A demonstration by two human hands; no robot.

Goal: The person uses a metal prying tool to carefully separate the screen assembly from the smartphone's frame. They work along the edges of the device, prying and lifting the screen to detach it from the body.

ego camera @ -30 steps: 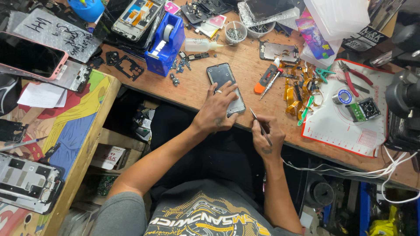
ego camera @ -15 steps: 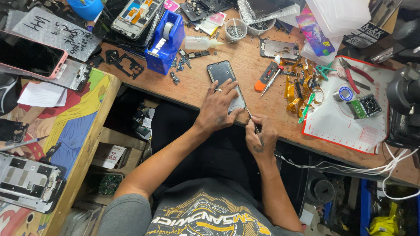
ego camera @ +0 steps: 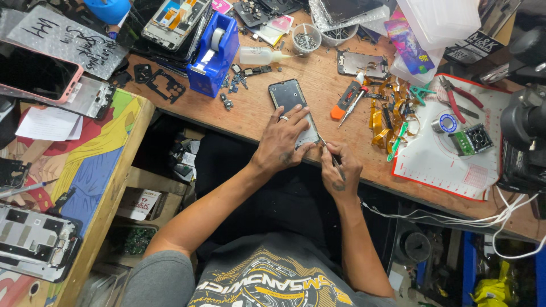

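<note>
One phone (ego camera: 291, 102), perhaps one tool (ego camera: 331, 154)

From up here I look straight down on a long wooden worktop (ego camera: 273, 116) that runs slantwise across the view, its bare brown surface scuffed and evenly lit, with no hard shadows. At its right end lies a white mat with a red border (ego camera: 438, 162). To the left, set at an angle and just beside the worktop's corner, stands a second table (ego camera: 108, 165) with a brightly painted top in yellow, blue and red and a plain wooden edge. Between and below the two it is dark; I make out cardboard boxes (ego camera: 142, 199) there. White cables (ego camera: 455, 219) trail off the worktop's near edge at the right, over shadowed clutter I cannot identify.
</note>
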